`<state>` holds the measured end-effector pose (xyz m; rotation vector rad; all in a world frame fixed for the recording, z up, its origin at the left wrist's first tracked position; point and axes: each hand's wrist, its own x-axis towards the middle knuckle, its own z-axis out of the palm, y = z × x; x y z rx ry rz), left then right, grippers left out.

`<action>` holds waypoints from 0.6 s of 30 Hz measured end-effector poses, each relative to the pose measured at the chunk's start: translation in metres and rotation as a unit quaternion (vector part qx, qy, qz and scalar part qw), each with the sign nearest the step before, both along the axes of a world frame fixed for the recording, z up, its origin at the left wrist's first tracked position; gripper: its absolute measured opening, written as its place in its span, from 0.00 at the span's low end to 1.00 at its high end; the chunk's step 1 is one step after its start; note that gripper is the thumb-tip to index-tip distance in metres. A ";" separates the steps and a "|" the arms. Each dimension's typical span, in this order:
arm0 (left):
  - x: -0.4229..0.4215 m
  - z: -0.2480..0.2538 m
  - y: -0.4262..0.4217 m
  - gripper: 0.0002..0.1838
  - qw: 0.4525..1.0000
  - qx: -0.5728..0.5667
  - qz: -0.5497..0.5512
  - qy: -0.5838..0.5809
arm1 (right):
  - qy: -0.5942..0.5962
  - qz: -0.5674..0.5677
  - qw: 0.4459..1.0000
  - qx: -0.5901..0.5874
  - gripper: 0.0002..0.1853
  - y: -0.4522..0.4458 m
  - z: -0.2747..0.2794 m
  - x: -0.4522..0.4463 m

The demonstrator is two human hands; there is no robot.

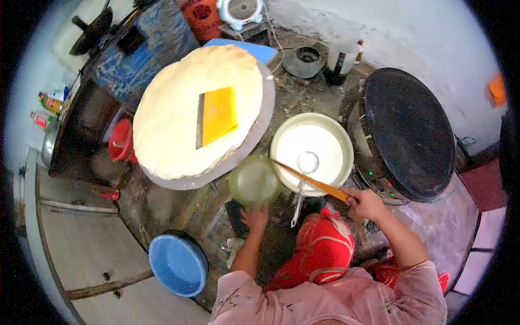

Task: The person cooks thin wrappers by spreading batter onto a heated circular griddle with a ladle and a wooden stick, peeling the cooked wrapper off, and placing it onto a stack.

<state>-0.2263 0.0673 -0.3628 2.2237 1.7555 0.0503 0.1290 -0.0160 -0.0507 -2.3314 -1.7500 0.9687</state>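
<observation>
Grips a wooden stick point(311, 179) in the right hand point(364, 205), slanting its length over the basin's point(350, 153) near side toward a green bowl point(254, 181), grasped by the left hand point(254, 218) at the basin's near left.

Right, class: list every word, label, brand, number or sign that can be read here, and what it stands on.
No text can be read.
Bottles, far left: labels too small and blurred.
Small bottle, upper right: any label too small to read.
</observation>
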 end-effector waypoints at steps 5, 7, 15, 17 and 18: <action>0.078 0.099 -0.011 0.25 0.981 0.137 -0.034 -0.136 | 0.166 -0.096 0.978 0.078 0.17 -0.057 0.000 0.028; 0.106 0.147 -0.005 0.23 0.715 -0.496 0.118 -0.478 | 0.235 -0.193 0.952 0.041 0.17 -0.078 0.026 0.035; 0.158 0.099 0.033 0.15 0.433 -0.610 0.276 -0.604 | 0.354 -0.351 0.866 0.046 0.19 -0.149 0.059 0.065; 0.151 0.091 0.037 0.12 0.412 -0.651 0.214 -0.600 | 0.374 -0.346 0.857 0.083 0.19 -0.165 0.044 0.069; 0.147 0.118 0.035 0.09 0.512 -0.607 0.224 -0.564 | 0.375 -0.355 0.851 0.095 0.19 -0.169 0.042 0.068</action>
